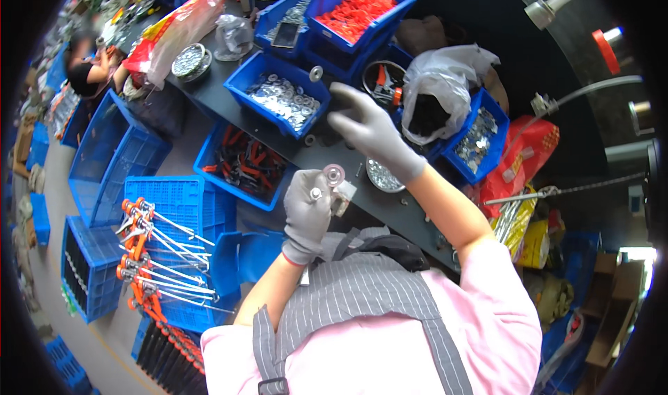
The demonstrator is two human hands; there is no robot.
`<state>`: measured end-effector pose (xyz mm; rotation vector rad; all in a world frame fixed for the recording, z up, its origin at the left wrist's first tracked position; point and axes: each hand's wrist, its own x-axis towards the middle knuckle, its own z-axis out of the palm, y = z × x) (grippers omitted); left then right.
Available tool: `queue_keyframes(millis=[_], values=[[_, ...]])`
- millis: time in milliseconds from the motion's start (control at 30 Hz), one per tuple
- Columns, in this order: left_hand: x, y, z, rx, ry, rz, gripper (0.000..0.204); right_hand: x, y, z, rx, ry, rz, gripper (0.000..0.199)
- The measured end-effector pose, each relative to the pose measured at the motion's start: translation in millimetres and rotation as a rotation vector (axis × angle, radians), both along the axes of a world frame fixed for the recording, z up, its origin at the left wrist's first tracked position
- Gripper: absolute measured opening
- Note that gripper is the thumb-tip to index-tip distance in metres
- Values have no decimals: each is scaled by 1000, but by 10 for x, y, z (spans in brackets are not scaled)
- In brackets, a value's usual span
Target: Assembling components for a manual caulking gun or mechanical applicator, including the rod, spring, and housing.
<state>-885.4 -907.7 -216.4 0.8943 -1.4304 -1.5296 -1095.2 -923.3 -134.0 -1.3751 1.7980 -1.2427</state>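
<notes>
My left hand (pixel 308 210), in a grey glove, is closed around a small metal part (pixel 341 199). A round ring-shaped piece (pixel 335 175) shows at its upper end, and a nut-like piece (pixel 316 194) sits by my thumb. Over the dark workbench (pixel 327 160), my gloved right hand (pixel 372 130) is stretched out with its fingers apart, and no object shows in it. Its fingertips are near a blue bin (pixel 240 89) of silvery washers (pixel 285 101). One round metal disc (pixel 316 73) shows near that bin's right rim.
Orange parts (pixel 358 12) fill a raised blue bin behind. A plastic-lined container (pixel 445 82) and a bin of metal pieces (pixel 476 141) stand right. Orange-and-black tools (pixel 243 162) lie in a bin at left, near a crate (pixel 174 193) with orange-headed rods (pixel 142 249). Another person (pixel 87 71) sits far left.
</notes>
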Motion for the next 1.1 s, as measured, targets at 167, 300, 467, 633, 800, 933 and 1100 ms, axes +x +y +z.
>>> queue_keyframes(millis=[167, 300, 467, 633, 800, 933, 1100], values=[[86, -227, 130, 22, 58, -34, 6, 241, 423, 49, 241, -323, 148, 28], [177, -203, 193, 241, 180, -210, 14, 305, 478, 222, 339, -516, 120, 18], [158, -113, 340, 193, 437, -366, 65, 522, 668, 892, 327, -726, 85, 15], [11, 11, 213, 166, 367, -604, 120, 462, 834, 1025, 369, -354, 5, 16], [-232, 314, 399, 167, 427, -513, 115, 299, 1092, 1018, 347, -273, -43, 17], [-413, 426, 177, 165, 316, -562, 79, 106, 1416, 840, 78, -140, -82, 17], [-754, 705, -5, 440, 317, -510, 71, -117, 1749, 594, -204, 292, -230, 16]])
